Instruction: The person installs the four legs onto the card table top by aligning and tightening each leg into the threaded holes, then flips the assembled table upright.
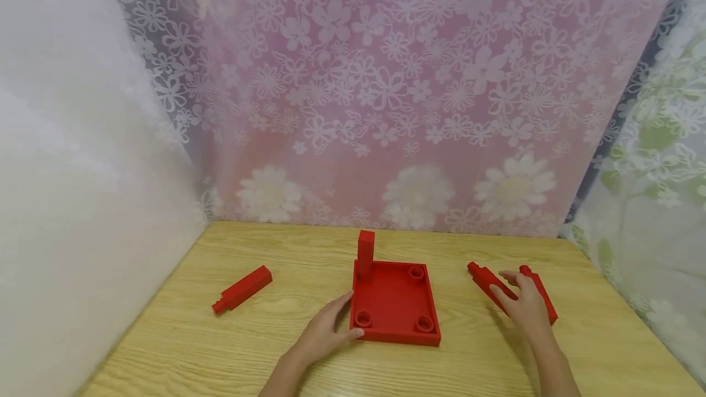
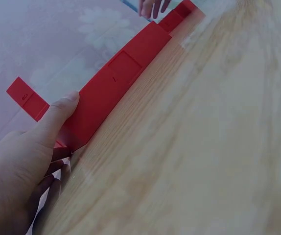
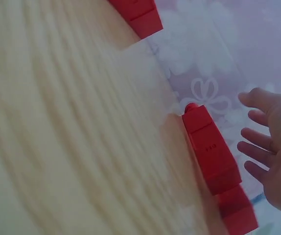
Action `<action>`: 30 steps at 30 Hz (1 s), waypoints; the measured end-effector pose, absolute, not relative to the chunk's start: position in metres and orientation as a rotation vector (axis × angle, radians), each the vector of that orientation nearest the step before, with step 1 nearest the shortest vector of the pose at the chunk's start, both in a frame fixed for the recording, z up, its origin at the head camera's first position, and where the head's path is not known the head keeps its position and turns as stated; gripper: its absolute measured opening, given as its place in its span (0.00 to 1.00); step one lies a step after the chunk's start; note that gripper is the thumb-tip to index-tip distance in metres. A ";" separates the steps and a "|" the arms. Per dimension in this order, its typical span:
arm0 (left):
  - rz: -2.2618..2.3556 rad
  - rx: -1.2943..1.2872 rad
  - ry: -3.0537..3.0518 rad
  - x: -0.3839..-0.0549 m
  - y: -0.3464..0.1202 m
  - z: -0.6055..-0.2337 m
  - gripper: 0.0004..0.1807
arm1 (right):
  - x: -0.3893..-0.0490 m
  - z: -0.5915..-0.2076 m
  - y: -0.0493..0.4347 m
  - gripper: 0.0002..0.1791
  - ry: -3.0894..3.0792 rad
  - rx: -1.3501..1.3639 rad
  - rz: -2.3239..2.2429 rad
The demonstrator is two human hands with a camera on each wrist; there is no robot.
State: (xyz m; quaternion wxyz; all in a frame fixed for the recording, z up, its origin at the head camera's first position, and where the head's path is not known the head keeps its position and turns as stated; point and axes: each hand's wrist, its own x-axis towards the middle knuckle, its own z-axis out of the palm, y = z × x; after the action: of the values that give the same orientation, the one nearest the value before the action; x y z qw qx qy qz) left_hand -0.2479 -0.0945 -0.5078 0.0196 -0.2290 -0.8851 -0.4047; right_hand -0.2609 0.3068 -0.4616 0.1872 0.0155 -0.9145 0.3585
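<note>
A square red tray-like base point(image 1: 390, 299) with a raised rim lies on the table. One red leg point(image 1: 366, 253) stands upright in its far left corner, and ring-shaped sockets show in the other corners. My left hand point(image 1: 325, 332) grips the base's near left corner, with the thumb point(image 2: 57, 112) against its front side. Over two loose red legs at the right hovers my right hand point(image 1: 524, 305), fingers spread and holding nothing. The nearer of these legs point(image 1: 488, 283) lies under its fingers; the other leg point(image 1: 540, 296) lies just to its right. In the right wrist view, a gap separates the hand point(image 3: 277, 142) from the leg point(image 3: 211, 149).
Another red leg point(image 1: 242, 290) lies on its side at the left of the wooden table point(image 1: 182, 336), its narrow stepped end toward the near left. A flowered pink curtain point(image 1: 353, 109) hangs behind the table, and pale cloth stands at both sides.
</note>
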 end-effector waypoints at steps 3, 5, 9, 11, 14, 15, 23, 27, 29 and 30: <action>-1.262 -0.701 -2.751 -0.248 -0.094 -0.509 0.47 | -0.261 -0.472 0.312 0.26 -2.588 0.008 1.024; -1.257 -0.689 -2.754 -0.249 -0.094 -0.510 0.47 | -0.261 -0.478 0.314 0.27 -2.599 -0.016 1.023; -1.249 -0.677 -2.754 -0.249 -0.094 -0.510 0.47 | -0.264 -0.486 0.317 0.26 -2.575 -0.022 1.039; -1.250 -0.679 -2.754 -0.249 -0.094 -0.510 0.47 | -0.264 -0.488 0.318 0.26 -2.553 -0.012 1.044; -1.253 -0.688 -2.752 -0.248 -0.093 -0.509 0.47 | -0.262 -0.491 0.319 0.28 -2.547 -0.024 1.077; -1.254 -0.687 -2.753 -0.248 -0.093 -0.509 0.47 | -0.261 -0.492 0.320 0.29 -2.555 -0.033 1.089; -1.250 -0.692 -2.736 -0.248 -0.092 -0.510 0.46 | -0.263 -0.502 0.323 0.30 -2.557 -0.065 1.097; -1.249 -0.699 -2.729 -0.248 -0.092 -0.511 0.46 | -0.265 -0.507 0.321 0.28 -2.518 -0.084 1.069; -1.242 -0.700 -2.725 -0.248 -0.092 -0.511 0.45 | -0.266 -0.509 0.319 0.26 -2.496 -0.101 1.045; -1.241 -0.701 -2.723 -0.249 -0.092 -0.511 0.45 | -0.266 -0.509 0.318 0.26 -2.486 -0.111 1.030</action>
State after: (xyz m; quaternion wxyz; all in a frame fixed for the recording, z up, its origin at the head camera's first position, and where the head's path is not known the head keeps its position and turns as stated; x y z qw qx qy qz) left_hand -0.2485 -0.0924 -0.5114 0.0341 -0.2280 -0.8854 -0.4036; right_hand -0.2665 0.3177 -0.5090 0.2224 -0.0402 -0.9000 0.3728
